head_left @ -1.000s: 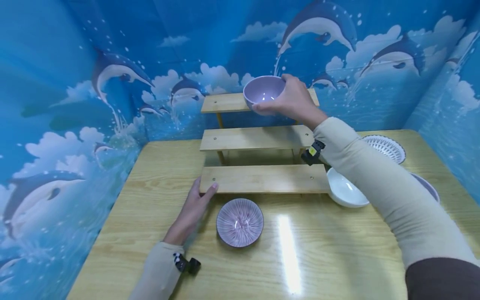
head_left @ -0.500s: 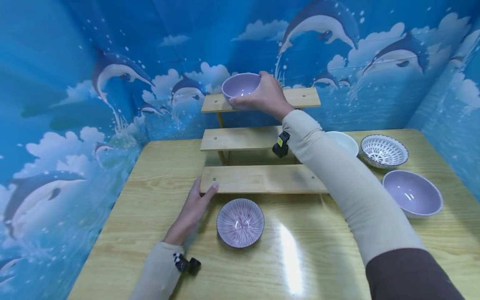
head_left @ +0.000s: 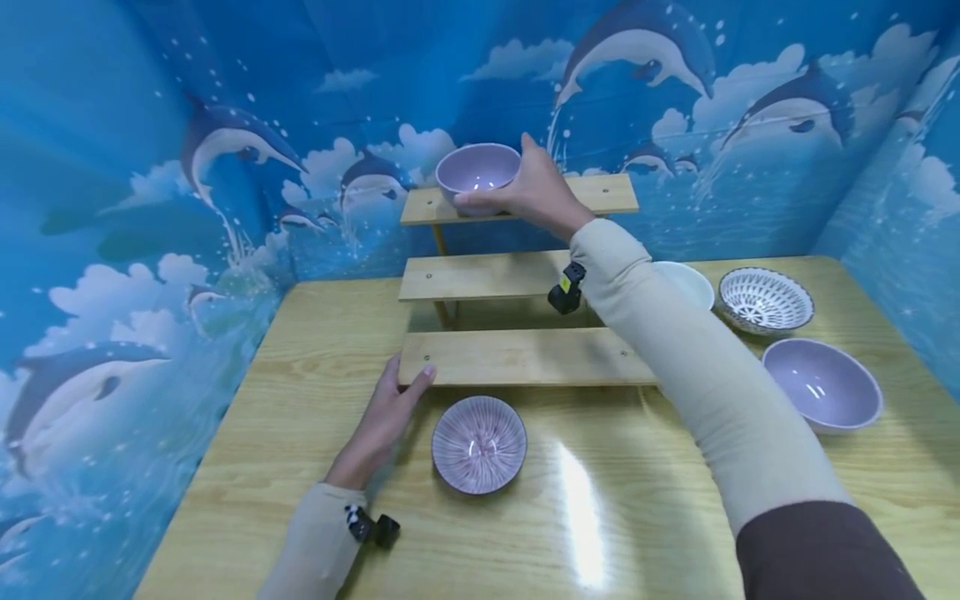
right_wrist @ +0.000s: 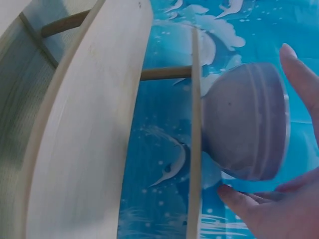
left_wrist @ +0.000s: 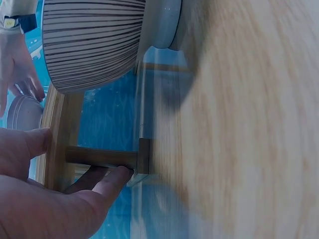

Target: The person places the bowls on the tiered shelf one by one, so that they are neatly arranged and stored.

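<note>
A small purple bowl (head_left: 480, 171) stands upright on the left part of the top tier of a wooden three-tier shelf (head_left: 525, 354). Around its right side is my right hand (head_left: 536, 187), thumb and fingers spread; in the right wrist view the fingertips are apart from the bowl (right_wrist: 244, 122). My left hand (head_left: 386, 417) grips the left end of the lowest tier, thumb on top. The left wrist view shows its fingers below, by a wooden leg (left_wrist: 102, 156). On the table before the shelf sits a purple-streaked bowl (head_left: 480, 446), its outside striped (left_wrist: 94, 42).
To the shelf's right are a pale bowl (head_left: 686, 283), partly behind my right arm, a black-and-white patterned bowl (head_left: 765, 300) and a larger purple bowl (head_left: 821, 385). A dolphin-print backdrop (head_left: 480, 75) rises behind the wooden table (head_left: 300, 400).
My right hand has carried the small purple bowl leftward and set it on the top tier; its fingers have now come off the rim. The left hand stays at the lowest tier.
</note>
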The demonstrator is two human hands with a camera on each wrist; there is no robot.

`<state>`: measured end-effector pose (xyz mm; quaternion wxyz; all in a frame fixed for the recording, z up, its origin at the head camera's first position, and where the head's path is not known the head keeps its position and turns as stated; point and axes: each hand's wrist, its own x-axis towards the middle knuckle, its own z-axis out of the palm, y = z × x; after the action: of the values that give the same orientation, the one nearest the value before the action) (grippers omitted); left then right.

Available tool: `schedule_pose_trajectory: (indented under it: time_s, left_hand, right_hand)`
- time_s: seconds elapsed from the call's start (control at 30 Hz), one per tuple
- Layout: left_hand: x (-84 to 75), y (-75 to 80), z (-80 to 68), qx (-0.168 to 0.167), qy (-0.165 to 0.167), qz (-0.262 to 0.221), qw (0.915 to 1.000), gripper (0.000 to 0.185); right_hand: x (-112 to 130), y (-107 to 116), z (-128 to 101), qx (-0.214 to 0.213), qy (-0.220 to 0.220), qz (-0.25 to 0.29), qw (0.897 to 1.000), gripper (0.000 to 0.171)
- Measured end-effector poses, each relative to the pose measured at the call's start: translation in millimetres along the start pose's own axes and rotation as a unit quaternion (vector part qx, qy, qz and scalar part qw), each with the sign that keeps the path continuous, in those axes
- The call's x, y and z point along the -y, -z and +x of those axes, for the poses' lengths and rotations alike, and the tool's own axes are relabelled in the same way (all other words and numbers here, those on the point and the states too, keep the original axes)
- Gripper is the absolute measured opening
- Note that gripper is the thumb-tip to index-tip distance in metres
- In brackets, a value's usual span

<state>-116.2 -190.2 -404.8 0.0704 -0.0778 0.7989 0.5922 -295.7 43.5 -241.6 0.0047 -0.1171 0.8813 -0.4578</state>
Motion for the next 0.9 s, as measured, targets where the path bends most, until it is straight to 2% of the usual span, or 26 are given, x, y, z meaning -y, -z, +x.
schedule_pose_trajectory:
  time_s: [0.13, 0.23, 0.4, 0.53, 0.7, 0.9]
  left_hand:
    - [0.8, 0.4, 0.6, 0.001, 0.002, 0.003, 1.0000, 0.078]
    - [1.2, 0.4, 0.9, 0.002, 0.002, 0.004, 1.0000, 0.078]
    - [1.6, 1.2, 1.5, 0.004, 0.001, 0.005, 1.0000, 0.078]
    - [1.0, 1.9, 1.1, 0.006, 0.006, 0.012, 0.9999, 0.079]
    - [-1.1, 2.0, -0.1, 0.004, 0.009, 0.022, 0.9997, 0.082]
    - [-0.5, 0.9, 0.0, 0.005, 0.008, 0.019, 0.9998, 0.081]
  right_hand:
    - [-3.5, 12.8, -14.9, -0.002, -0.004, -0.013, 1.000, 0.130]
    - [-8.5, 25.3, -32.9, 0.009, -0.004, 0.001, 1.000, 0.126]
    - [-24.5, 45.7, -75.5, 0.034, 0.013, 0.028, 0.999, 0.113]
    - [-44.3, 53.1, -115.6, 0.051, 0.019, 0.019, 0.998, 0.104]
    - [-67.4, 47.9, -166.5, 0.063, 0.039, 0.015, 0.997, 0.095]
    - [-88.9, 22.4, -213.0, 0.077, 0.114, 0.021, 0.990, 0.092]
